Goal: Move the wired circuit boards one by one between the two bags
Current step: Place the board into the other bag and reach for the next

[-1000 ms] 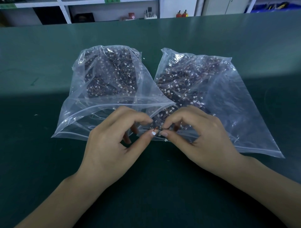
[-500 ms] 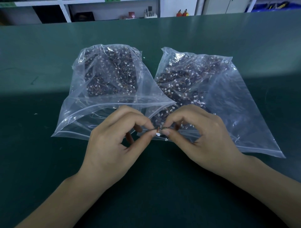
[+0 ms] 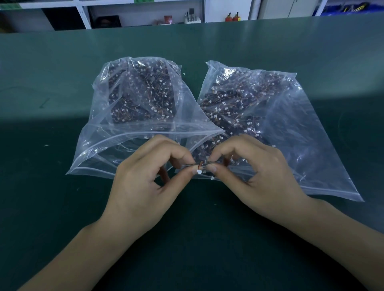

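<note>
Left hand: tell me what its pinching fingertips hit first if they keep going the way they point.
The left hand points rightward at the right hand; its fingertips would likely meet those fingertips first, across the wired circuit board.

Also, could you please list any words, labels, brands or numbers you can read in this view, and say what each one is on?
None can be read.
Green labels on the white shelving: cut off and blurred, no text legible.
Small red item on the shelf behind the bench: any print too small to read.
Left bag and right bag: clear plastic, no print visible.
Circuit board pinched between both hands: no markings legible.
</note>
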